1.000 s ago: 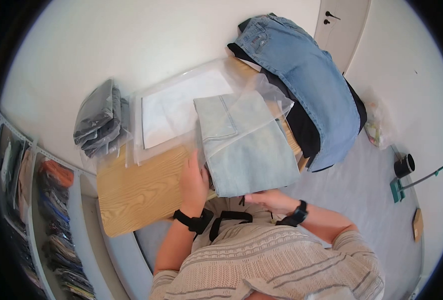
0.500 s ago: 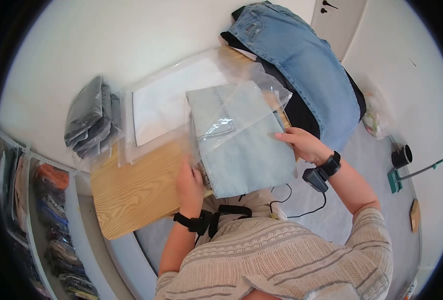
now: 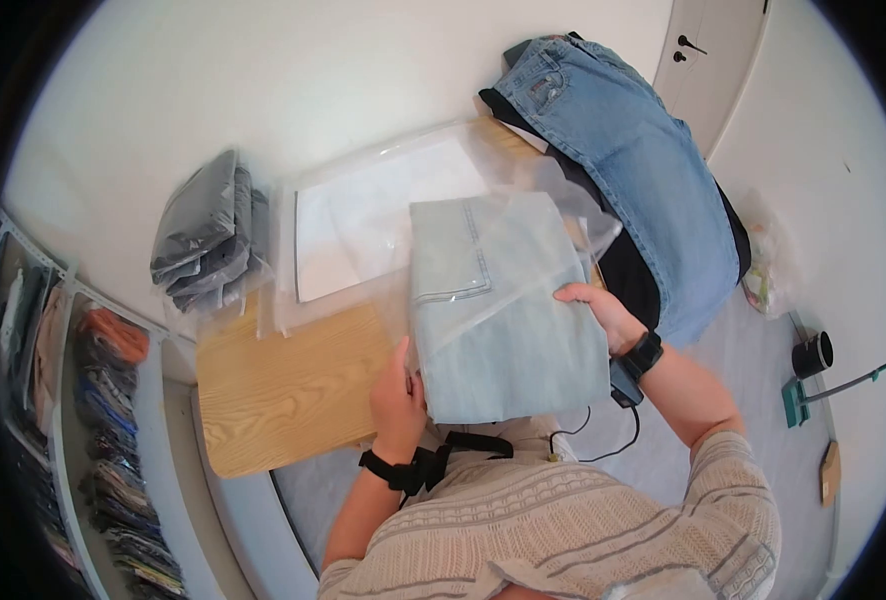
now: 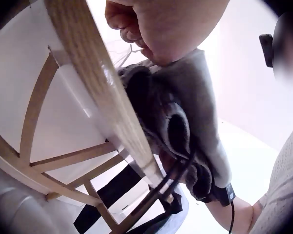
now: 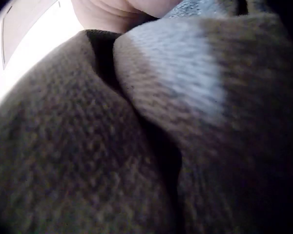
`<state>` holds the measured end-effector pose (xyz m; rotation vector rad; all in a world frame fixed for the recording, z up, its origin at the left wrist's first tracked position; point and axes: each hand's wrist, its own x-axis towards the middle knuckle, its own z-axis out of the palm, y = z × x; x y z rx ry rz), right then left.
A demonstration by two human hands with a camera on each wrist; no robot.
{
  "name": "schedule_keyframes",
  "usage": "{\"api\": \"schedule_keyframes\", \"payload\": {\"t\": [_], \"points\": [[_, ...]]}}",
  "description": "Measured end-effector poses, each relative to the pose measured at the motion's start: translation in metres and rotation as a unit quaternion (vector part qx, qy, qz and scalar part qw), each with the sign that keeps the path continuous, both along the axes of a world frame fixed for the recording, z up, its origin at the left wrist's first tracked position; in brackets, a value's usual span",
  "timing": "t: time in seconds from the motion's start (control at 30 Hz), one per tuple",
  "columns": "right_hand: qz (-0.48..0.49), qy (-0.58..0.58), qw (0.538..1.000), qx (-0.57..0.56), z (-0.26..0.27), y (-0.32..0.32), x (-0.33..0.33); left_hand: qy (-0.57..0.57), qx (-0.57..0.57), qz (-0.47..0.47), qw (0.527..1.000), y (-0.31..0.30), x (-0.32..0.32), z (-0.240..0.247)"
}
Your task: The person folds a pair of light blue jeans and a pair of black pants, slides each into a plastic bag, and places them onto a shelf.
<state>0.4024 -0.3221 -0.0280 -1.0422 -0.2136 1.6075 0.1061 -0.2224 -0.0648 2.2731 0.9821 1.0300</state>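
Observation:
Folded light-blue jeans (image 3: 513,360) are held in front of the body in the head view. A clear plastic bag (image 3: 603,235) covers their upper part, its slanted edge crossing the denim. My left hand (image 3: 398,405) grips the bundle's left side; in the left wrist view the fingers of that hand (image 4: 171,29) are curled, with the folded denim (image 4: 198,97) below. On the right side my right hand (image 3: 603,315) holds the jeans, thumb on top and fingers hidden underneath. Dark, blurred folds of fabric (image 5: 210,122) fill most of the right wrist view.
On the wooden table (image 3: 293,390) lie flat clear bags with a white sheet (image 3: 383,215). A stack of bagged dark clothes (image 3: 208,230) stands by the wall. Blue jeans (image 3: 633,170) lie piled over black ones at the right. Shelves of bagged garments (image 3: 128,450) line the left.
My right hand has gone from the jeans' bottom edge up to their right side and grips there. My left hand stays at the left side. The bundle shifts slightly right and down in view.

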Motion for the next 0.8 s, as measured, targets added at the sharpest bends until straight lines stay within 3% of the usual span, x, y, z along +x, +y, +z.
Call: {"api": "schedule_keyframes", "payload": {"t": [0.1, 0.17, 0.27, 0.37, 0.53, 0.6, 0.73, 0.8], "points": [[-0.058, -0.031, 0.997, 0.037, -0.003, 0.000, 0.002, -0.012, 0.043, 0.008, 0.999, -0.001, -0.003, 0.004], [-0.091, 0.020, 0.995, 0.032, -0.006, 0.003, 0.009, -0.016, 0.072, 0.017, 0.997, -0.005, -0.005, 0.006], [-0.109, 0.058, 0.990, 0.070, 0.007, 0.014, -0.005, -0.021, 0.122, -0.031, 0.992, -0.012, 0.003, 0.015], [-0.137, 0.020, 0.980, 0.141, 0.003, 0.025, -0.013, -0.007, 0.114, -0.077, 0.990, -0.022, 0.013, 0.013], [-0.141, 0.082, 0.974, 0.157, 0.007, 0.065, -0.044, -0.030, 0.130, -0.166, 0.977, -0.029, 0.020, 0.030], [-0.217, 0.107, 0.962, 0.126, 0.019, 0.079, -0.062, -0.035, 0.146, -0.174, 0.973, -0.028, 0.019, 0.028], [-0.176, 0.155, 0.957, 0.170, -0.014, 0.097, -0.063, -0.019, 0.156, -0.166, 0.973, -0.022, 0.009, 0.022], [-0.188, 0.098, 0.964, 0.162, -0.016, 0.094, -0.070, -0.008, 0.150, -0.159, 0.976, -0.022, 0.001, 0.022]]}}
